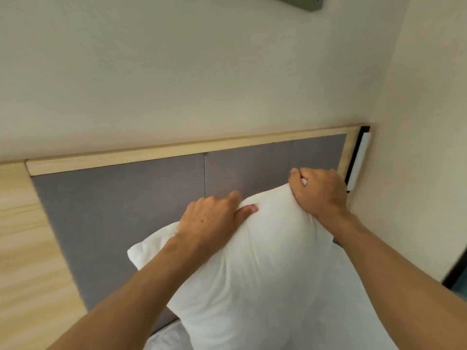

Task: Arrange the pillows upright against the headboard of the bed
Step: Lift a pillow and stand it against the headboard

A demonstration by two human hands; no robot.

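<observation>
A white pillow stands on end in front of the grey padded headboard, toward its right side. My left hand pinches the pillow's upper edge near the middle, thumb pressed into the fabric. My right hand grips the pillow's top right corner, close to the headboard's right end. Another white pillow shows behind and below it at the lower right; how it lies is unclear. The mattress is mostly hidden.
A light wooden frame runs along the headboard's top, with a wide wooden panel at the left. A white and black fixture hangs at the right corner wall. White bedding shows at the bottom.
</observation>
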